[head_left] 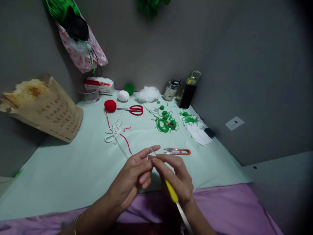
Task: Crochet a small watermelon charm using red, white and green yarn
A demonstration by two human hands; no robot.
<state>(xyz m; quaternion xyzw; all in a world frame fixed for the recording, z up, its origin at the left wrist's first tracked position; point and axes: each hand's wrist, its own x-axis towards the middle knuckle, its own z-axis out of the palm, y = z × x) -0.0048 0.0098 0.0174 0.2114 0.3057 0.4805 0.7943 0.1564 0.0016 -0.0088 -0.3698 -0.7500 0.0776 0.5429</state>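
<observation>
Near the table's front edge, my right hand (177, 174) is closed on a crochet hook (172, 192) with a yellow grip and pale handle. My left hand (137, 173) meets it fingertip to fingertip, pinching white yarn (153, 151) that passes over its raised index finger. Whatever small piece lies between the fingertips is mostly hidden. Beyond the hands lies a loose tangle of white yarn (113, 132), with a white ball (123, 95) behind it. A red strand (126, 140) runs from the tangle's side toward my left hand.
Orange snips (181, 151) lie just beyond my right hand. Red-handled scissors (136, 110), a red yarn ball (110, 106), green yarn pieces (166, 124) and white stuffing (148, 94) are farther back. A paper bag (49, 114) stands left; a bottle (188, 94) stands back right.
</observation>
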